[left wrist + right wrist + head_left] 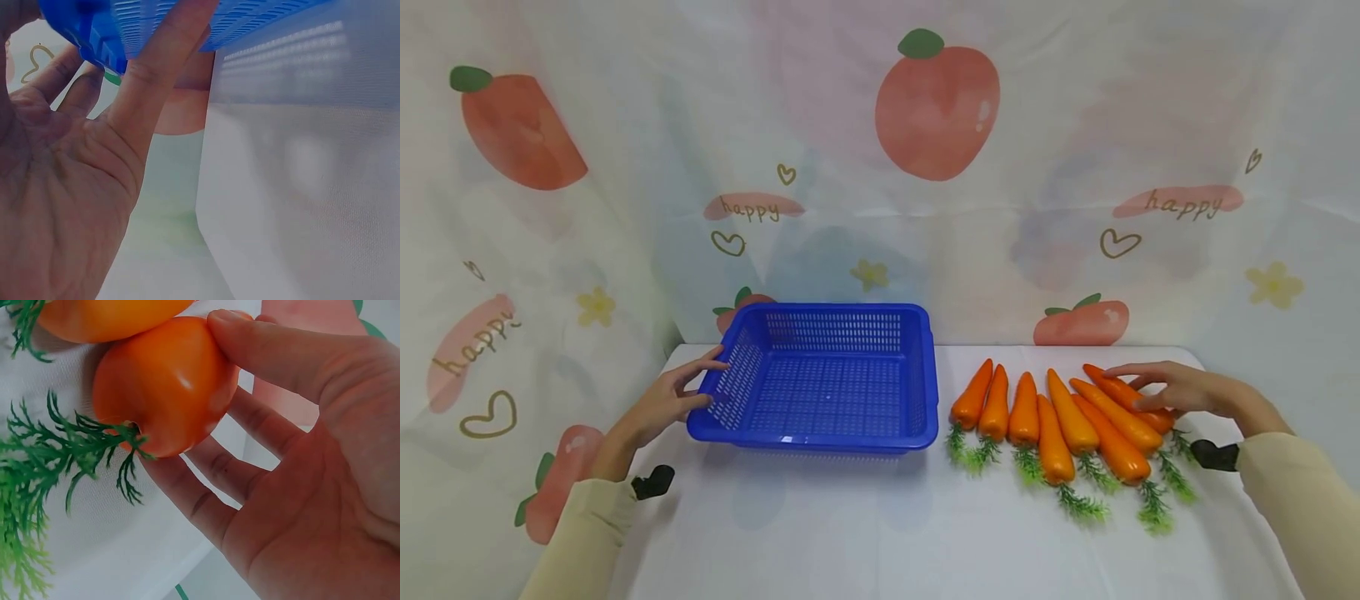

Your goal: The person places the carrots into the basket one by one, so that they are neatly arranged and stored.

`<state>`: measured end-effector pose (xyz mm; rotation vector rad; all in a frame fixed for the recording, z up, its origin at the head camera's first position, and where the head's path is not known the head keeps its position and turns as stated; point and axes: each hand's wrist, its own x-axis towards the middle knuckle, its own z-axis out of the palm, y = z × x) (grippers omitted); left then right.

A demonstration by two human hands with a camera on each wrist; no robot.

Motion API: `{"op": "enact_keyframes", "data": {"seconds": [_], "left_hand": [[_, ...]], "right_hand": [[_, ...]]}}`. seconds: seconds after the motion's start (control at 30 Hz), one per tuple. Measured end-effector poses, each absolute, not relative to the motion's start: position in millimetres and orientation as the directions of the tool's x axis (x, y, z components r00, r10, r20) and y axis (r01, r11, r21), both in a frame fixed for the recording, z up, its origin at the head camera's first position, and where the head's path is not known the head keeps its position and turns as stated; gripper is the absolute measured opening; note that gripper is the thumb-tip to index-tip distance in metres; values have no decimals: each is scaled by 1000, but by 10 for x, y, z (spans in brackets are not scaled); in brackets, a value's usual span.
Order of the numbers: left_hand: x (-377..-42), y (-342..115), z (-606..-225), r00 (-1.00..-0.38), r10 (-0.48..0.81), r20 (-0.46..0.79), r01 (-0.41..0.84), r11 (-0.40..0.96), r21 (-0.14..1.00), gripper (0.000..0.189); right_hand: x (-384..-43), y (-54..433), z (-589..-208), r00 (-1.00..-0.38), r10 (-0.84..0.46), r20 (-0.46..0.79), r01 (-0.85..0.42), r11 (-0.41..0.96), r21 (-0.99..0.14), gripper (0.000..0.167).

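Observation:
A blue perforated plastic basket [827,442] stands on the white table, with nothing inside it. At its left side my left hand [658,404] touches the rim, thumb and fingers spread and fairly straight. The left wrist view shows the thumb [165,69] across the basket's wall [250,19]. Several orange carrots with green leafy tops lie fanned out to the right of the basket. My right hand [1191,390] holds the far-right carrot [1116,387] near its leafy end. In the right wrist view that carrot [165,387] sits between the thumb and the curved fingers.
The remaining carrots [1067,417] lie close together, tips toward the back, leaves toward the front. A patterned cloth backdrop [850,267] rises behind the white tabletop [820,533] and along its left side. Black straps [653,482] show at both wrists.

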<state>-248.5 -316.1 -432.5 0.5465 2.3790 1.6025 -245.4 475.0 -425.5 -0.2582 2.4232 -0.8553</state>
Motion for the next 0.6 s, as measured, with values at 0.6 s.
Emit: {"op": "enact_keyframes", "data": {"seconds": [0.6], "left_hand": [[-2489, -3181, -4350, -912, 409, -5, 153, 352, 923, 53]], "right_hand": [[-2502, 4683, -4237, -840, -332, -429, -25, 813, -582, 61]]}}
